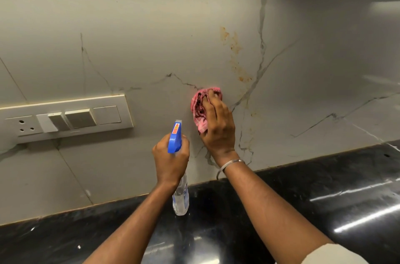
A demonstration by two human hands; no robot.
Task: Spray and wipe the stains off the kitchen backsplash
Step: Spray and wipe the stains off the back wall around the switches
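Right now the right hand (218, 127) presses a bunched pink cloth (202, 105) flat against the marble backsplash (151, 36) at frame centre, fingers curled over it. Soft and limp, it looks best gripped wadded, as here. Orange stains (234, 51) run above and right of it, untouched. The left hand (171, 159) is wrapped tight around the neck of a spray bottle (180, 196), probably light and slick when wet, above the black countertop (324, 188).

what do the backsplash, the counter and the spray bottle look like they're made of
Pale grey backsplash: glossy marble-look slab or tile, given dark veins and seam lines. Black countertop: polished stone, probably granite, with sharp light reflections. Spray bottle: clear plastic body, blue plastic trigger head.
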